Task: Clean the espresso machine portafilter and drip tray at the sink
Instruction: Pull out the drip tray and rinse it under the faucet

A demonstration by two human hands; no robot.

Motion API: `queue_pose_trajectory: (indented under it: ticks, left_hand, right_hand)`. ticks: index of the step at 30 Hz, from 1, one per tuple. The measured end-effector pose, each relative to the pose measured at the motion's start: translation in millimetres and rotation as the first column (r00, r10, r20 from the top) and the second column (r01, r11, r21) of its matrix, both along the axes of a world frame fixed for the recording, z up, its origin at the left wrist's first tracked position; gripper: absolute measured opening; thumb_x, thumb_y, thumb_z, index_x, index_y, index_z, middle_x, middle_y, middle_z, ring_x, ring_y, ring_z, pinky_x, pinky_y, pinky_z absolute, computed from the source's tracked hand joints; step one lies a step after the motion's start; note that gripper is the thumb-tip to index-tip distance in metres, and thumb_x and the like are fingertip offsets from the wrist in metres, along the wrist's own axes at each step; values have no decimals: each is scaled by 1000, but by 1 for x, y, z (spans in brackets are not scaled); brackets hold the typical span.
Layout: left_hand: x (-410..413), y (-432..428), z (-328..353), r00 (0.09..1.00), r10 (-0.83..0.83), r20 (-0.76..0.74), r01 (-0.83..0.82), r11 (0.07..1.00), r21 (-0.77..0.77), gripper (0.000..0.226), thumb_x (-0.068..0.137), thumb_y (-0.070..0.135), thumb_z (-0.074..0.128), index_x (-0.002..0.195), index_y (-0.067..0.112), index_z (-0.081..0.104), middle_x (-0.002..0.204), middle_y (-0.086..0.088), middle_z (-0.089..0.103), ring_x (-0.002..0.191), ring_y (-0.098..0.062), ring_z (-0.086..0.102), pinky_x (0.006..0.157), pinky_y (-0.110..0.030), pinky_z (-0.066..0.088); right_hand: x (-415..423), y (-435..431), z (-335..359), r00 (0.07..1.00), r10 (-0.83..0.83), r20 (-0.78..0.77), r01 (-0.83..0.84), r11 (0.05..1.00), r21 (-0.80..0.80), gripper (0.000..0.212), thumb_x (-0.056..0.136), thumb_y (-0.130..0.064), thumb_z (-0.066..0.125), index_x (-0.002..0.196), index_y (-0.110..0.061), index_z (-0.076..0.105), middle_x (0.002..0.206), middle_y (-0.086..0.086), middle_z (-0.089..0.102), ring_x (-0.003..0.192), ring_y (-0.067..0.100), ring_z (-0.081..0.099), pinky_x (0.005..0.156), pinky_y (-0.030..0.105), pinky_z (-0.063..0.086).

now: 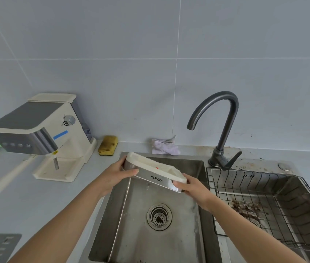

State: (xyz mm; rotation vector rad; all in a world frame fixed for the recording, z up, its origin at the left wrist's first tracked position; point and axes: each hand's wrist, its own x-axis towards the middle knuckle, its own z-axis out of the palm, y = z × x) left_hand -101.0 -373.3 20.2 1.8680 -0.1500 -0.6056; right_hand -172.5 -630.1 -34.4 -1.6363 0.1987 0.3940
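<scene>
- Above the left basin of the stainless steel sink (120, 215), the cream plastic drip tray with a brushed steel front (158, 177) is in the air. It is carried at its two short ends and tipped so that its open side faces away from the person.
- The left grip (116, 173), a bare hand, is closed around the far-left end, with the thumb on the steel front and the other fingers behind. The right grip (192, 186) is closed in the same manner around the near-right end. Each has hold of the tray only.
- The step in hand, as I judge it, is the emptying or rinsing of the tray. No water comes from the dark grey curved tap (224, 130), and its spout stands higher than the tray and to the right.
- The next move calls, I think, for one grip to let go and lift the tap's lever (230, 161). The other must then keep the smooth tray alone, so it should hold firmly.
- The yellow sponge (108, 145) lies on the bench behind the sink, near enough for scrubbing.
- The portafilter is not yet at the sink. A long white handle (11, 175) comes out from under the head of the cream and steel espresso machine (42, 133) on the bench at the left, and I cannot see its basket end.
</scene>
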Motion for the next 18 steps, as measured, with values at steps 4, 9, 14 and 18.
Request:
queue_pose_trajectory:
  ticks: [4, 9, 14, 18]
  left_hand:
    - [6, -9, 4, 997, 45, 57, -46, 999, 15, 38, 83, 34, 65, 114, 41, 44, 112, 16, 55, 104, 1, 50, 83, -18, 37]
    - [11, -22, 7, 984, 137, 114, -148, 985, 94, 56, 83, 48, 60, 131, 21, 48, 122, 1, 58, 111, -15, 54, 90, -27, 40]
    - [14, -35, 6, 953, 196, 230, -260, 918, 299, 62, 80, 63, 53, 118, 14, 58, 116, -5, 59, 105, -20, 54, 78, -28, 40]
    - [19, -37, 4, 956, 143, 257, -267, 789, 554, 91, 75, 77, 39, 126, 3, 52, 126, -15, 57, 114, -29, 53, 83, -35, 42]
  right_hand:
    - [1, -3, -2, 998, -23, -65, 23, 1000, 10, 62, 82, -36, 63, 134, -7, 45, 132, 5, 48, 120, 18, 48, 110, 34, 35]
    - [2, -2, -1, 986, -47, -163, 47, 999, 1, 82, 71, -61, 54, 116, 7, 57, 103, 18, 62, 100, 27, 57, 104, 36, 38]
    - [5, -2, -5, 956, -10, -294, -3, 999, -44, 76, 76, -72, 38, 104, -6, 65, 98, 10, 71, 97, 22, 64, 88, 31, 48]
    - [8, -1, 1, 916, 24, -400, -64, 994, -85, 80, 74, -80, 27, 93, -13, 65, 89, 7, 71, 84, 17, 68, 68, 27, 51]
